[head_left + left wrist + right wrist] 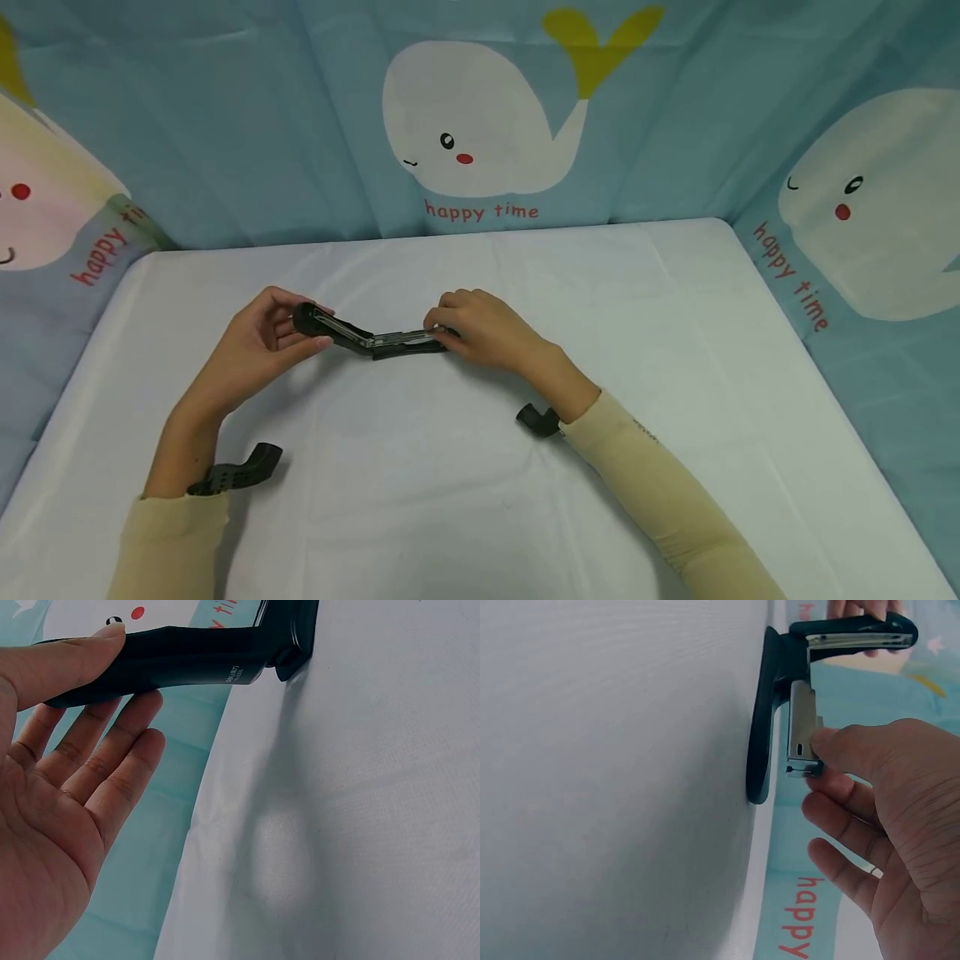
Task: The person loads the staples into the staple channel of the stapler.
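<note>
A black stapler (348, 335) is swung wide open above the white tabletop, hinge towards the middle. My left hand (255, 342) grips the end of its top arm (195, 656), thumb on one side and fingertips on the other. At the other end, my right hand (491, 329) pinches the tip of the metal staple magazine (801, 720) between thumb and index finger; its other fingers are loosely bent. The black base (760, 742) lies along the cloth beneath the magazine, with a gap between them. Inside the raised top arm a metal channel shows in the right wrist view.
White cloth (420, 500) covers the table. A blue curtain (315, 167) printed with whales hangs behind and at both sides. Black curved wrist mounts (255, 467) stick out from both wrists, low over the cloth.
</note>
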{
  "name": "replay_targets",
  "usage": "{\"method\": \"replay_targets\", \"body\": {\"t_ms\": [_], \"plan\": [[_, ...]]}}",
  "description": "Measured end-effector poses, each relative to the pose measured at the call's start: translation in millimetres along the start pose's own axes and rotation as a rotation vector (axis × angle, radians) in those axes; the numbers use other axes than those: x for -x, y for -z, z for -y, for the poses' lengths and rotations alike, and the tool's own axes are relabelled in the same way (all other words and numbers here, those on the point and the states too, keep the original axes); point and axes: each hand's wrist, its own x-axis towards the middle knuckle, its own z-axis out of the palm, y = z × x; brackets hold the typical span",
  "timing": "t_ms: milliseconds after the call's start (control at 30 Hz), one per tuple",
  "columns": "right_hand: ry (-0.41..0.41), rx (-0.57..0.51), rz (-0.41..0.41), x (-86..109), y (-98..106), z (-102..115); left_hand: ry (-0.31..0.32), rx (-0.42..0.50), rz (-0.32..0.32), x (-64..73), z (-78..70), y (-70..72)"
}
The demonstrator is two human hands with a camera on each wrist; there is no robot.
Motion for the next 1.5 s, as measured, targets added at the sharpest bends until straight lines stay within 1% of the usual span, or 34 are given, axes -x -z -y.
{"method": "replay_targets", "body": {"t_ms": [233,367,600,933,1200,1267,1500], "plan": [[0.012,0.012,-0.012,1.4,-0.3,2.8,-0.009,-0.014,0.005,0.8,0.7,0.0],[0.003,0.017,-0.003,2.2,0.5,3.9,-0.006,-0.046,0.012,-0.2,0.1,-1.1],[0.014,-0.003,-0.005,0.3,-0.2,4.6,0.019,-0.077,-0.012,2.3,-1.3,-1.0],[-0.004,0.005,0.008,0.8,2.2,4.0,0.008,-0.056,-0.005,0.9,-1.3,-2.2],[-0.003,0.007,0.011,1.1,2.5,0.9,0.023,-0.073,-0.016,-1.2,-2.2,-4.2],[-0.006,0.011,0.019,0.2,2.9,1.5,0.025,-0.063,-0.018,-0.1,-2.5,-3.6],[-0.046,0.030,0.032,1.6,7.2,-1.3,0.013,-0.039,-0.008,0.2,-2.3,-2.7]]}}
